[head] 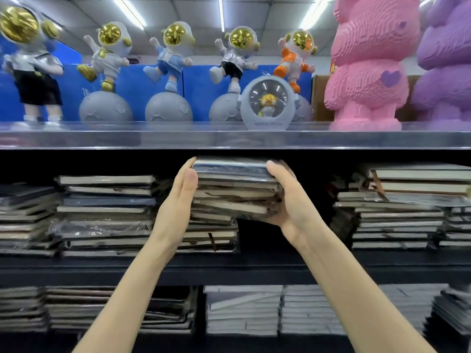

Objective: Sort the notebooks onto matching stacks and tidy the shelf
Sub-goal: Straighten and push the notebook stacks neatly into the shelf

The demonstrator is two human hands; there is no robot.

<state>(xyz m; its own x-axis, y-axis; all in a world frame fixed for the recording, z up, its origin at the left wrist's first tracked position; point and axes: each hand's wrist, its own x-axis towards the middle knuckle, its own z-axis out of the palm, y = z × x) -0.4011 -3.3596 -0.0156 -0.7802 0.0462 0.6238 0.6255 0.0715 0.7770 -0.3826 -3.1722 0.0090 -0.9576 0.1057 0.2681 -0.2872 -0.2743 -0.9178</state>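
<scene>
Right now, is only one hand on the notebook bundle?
No, the left hand presses one side of the notebook bundle; the right hand grips the other.

Wrapped notebook bundle (234,189) between left hand (178,202) and right hand (293,202), over shelf stack (211,234)

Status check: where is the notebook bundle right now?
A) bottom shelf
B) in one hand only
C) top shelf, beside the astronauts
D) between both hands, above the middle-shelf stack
D: the left hand presses one side of the notebook bundle, and the right hand grips the other, above the middle-shelf stack.
</scene>
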